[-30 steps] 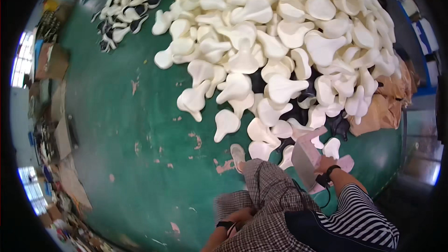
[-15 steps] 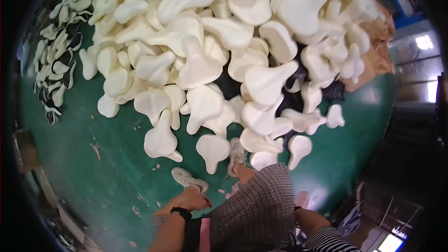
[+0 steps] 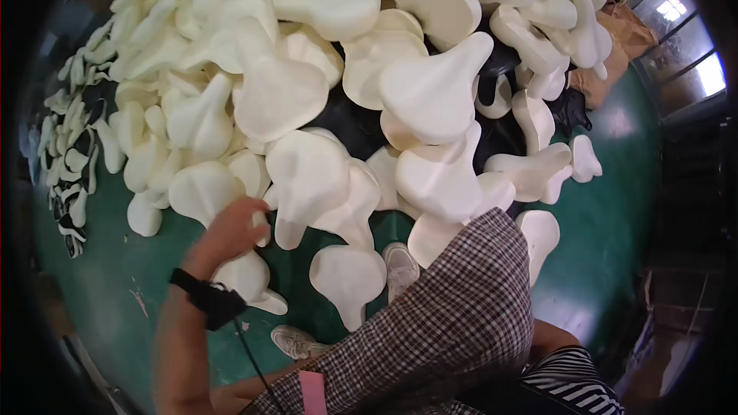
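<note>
A big heap of cream, saddle-shaped foam pieces (image 3: 430,84) lies on a green floor (image 3: 607,207). My left hand (image 3: 229,232), with a black band on its wrist, reaches into the heap's near edge. Its fingers curl around the narrow end of one cream foam piece (image 3: 261,229), and another piece (image 3: 246,277) lies just under the hand. My right forearm (image 3: 555,336) shows beside a striped sleeve at the lower right, but its hand is hidden behind my checked trouser leg (image 3: 453,315).
My two pale shoes (image 3: 400,265) (image 3: 296,342) stand on the floor at the heap's edge. Dark pieces (image 3: 500,138) show between the foam. A row of smaller black and white pieces (image 3: 69,177) lies at the far left. Brown material (image 3: 615,54) sits at the upper right.
The view has dropped closer to the heap. My left hand has gone up from beside my leg to the foam pieces and closed on one. My right hand has gone out of sight.
</note>
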Available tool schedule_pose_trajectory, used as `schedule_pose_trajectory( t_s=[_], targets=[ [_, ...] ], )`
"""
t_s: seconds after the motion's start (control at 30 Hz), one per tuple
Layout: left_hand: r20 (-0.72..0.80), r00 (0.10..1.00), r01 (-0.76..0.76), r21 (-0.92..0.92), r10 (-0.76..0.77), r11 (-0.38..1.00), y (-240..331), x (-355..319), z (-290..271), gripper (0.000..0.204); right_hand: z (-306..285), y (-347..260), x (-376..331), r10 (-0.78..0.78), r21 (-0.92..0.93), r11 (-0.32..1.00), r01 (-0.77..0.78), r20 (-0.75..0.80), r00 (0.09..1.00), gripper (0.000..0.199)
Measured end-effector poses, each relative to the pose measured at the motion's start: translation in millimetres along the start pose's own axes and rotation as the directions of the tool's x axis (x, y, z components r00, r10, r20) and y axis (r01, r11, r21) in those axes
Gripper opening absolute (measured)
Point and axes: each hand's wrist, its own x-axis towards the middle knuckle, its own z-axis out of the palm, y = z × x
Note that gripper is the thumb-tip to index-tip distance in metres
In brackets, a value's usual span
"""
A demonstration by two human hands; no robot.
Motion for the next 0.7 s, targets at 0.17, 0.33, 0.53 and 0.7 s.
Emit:
schedule_pose_trajectory(
  t_s=[0.17, 0.33, 0.53, 0.7],
  targets=[
    [-0.379, 0.908, 0.147, -0.109, -0.177, 0.983, 28.0, -73.3, -76.1, 0.035, -57.8, 77.8, 4.6, -0.104, 0.052, 0.992, 0.114, -0.162, 0.981, 0.027],
    [-0.378, 0.918, 0.099, -0.074, -0.12, 0.992, 34.2, -67.3, -17.6, 0.035, -130.8, 86.5, 57.1, 0.236, 0.87, 0.338, 0.359, -0.448, 0.862, 0.044],
    [-0.219, 0.96, 0.104, -0.302, -0.175, 0.948, 52.6, -7.6, 75.9, 0.049, -142.2, 23.7, 99.0, 0.231, 0.734, 0.468, 0.493, -0.64, 0.733, 0.089],
    [-0.118, 0.929, 0.137, -0.772, -0.351, 0.621, 56.9, 56.9, 133.6, 0.07, -159.2, -32.2, 42.7, -0.037, 0.601, 0.476, 0.642, -0.716, 0.697, 0.083]
  ],
)
